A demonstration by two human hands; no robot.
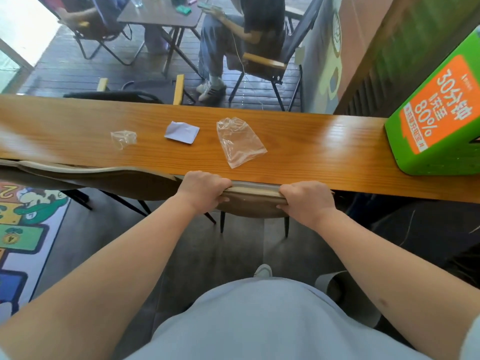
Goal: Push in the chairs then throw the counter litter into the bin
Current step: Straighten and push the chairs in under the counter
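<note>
At the left, a tan padded chair (85, 175) sits tucked against the long wooden counter's (311, 141) near edge. The left hand (204, 189) and right hand (307, 200) both grip the backrest of a 2nd tan chair (253, 201), which looks nearly pushed home. The litter is untouched mid-counter: a small crumpled clear wrapper (123, 138), a white paper slip (181, 132), and a large clear plastic bag (239, 141). No bin is in sight.

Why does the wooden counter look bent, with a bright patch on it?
Head view: the wide-angle lens curves the counter; the bright patch is glare near the green box; the far left is blurred and washed out, while both hands on the chair back look sharp.
</note>
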